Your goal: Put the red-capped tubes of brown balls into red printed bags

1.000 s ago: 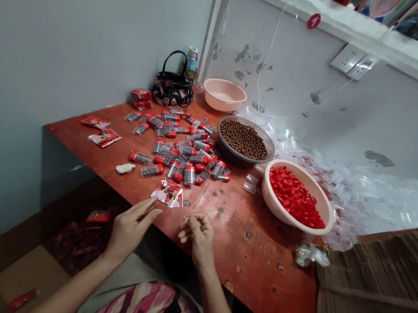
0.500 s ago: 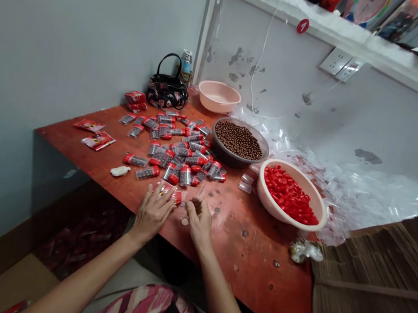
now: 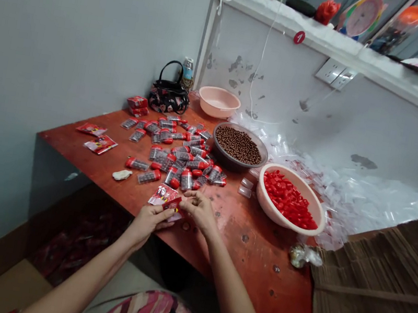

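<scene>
Over the table's front edge I hold a small red printed packet between both hands. My left hand pinches its lower left side with thumb and fingers. At its upper right corner, the thumb and fingertips of my right hand close on it. Just behind lies another red and white packet, flat on the wood. Beyond it spreads a heap of clear little bottles with red caps, filled with dark beads.
A grey bowl holds brown beads, and a pale pink basin holds red caps. A pink basin, a black handbag and flat packets stand farther back. Clear empty bottles pile along the wall; cardboard sheets lie right.
Both hands were low over the packet area, the left with its fingers spread flat. Now a packet is raised and pinched between them. The view has tilted up slightly.
</scene>
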A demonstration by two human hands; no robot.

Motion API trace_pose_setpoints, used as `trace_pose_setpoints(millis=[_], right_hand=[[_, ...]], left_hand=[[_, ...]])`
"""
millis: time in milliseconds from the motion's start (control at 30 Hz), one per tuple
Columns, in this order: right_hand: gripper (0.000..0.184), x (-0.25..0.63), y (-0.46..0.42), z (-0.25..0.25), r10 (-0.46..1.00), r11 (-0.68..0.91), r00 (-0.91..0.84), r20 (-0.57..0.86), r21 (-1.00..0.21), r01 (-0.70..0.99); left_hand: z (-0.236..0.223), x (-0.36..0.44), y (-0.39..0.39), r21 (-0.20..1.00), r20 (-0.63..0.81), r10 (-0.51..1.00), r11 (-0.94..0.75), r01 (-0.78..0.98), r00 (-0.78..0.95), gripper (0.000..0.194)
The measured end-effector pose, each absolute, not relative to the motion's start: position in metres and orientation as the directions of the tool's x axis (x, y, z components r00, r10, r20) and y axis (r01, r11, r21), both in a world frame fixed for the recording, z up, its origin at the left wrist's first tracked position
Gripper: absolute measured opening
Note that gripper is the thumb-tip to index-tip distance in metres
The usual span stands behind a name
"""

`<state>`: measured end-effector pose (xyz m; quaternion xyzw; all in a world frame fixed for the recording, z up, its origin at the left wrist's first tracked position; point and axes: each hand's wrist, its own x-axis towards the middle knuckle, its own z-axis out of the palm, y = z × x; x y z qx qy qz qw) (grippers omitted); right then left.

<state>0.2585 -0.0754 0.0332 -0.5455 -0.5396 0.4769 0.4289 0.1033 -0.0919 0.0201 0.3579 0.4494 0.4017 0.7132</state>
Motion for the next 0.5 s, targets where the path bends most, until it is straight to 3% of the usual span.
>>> trace_pose_setpoints(millis=[67,133,200,267,400,500], right_hand=[[0.025,0.254,-0.062,0.039,0.997,0.008,0.07,0.045,-0.889,0.458],[0.031,0.248,-0.048,0.043,0.976,-0.037,0.176,0.125,-0.706,0.707],[0.032,0.241,-0.036,0.044,0.966,-0.121,0.224,0.131,-0.535,0.836],[0.028,0.236,-0.027,0.043,0.965,-0.166,0.24,0.102,-0.468,0.868],[0.022,0.242,-0.027,0.038,0.967,-0.154,0.234,0.097,-0.508,0.848],[0.019,0.254,-0.049,0.035,0.979,-0.068,0.183,0.087,-0.706,0.705]], left_hand=[[0.018,0.099,-0.092,0.862,-0.384,0.898,0.432,-0.266,0.214,0.021],[0.015,0.096,-0.093,0.863,-0.406,0.897,0.439,-0.25,0.173,0.021],[0.012,0.093,-0.095,0.863,-0.411,0.9,0.436,-0.256,0.146,0.019],[0.011,0.092,-0.096,0.848,-0.419,0.899,0.437,-0.301,0.124,0.017],[0.014,0.095,-0.093,0.739,-0.491,0.865,0.478,-0.476,0.107,0.01],[0.018,0.099,-0.087,0.609,-0.547,0.83,0.486,-0.626,0.112,0.003]])
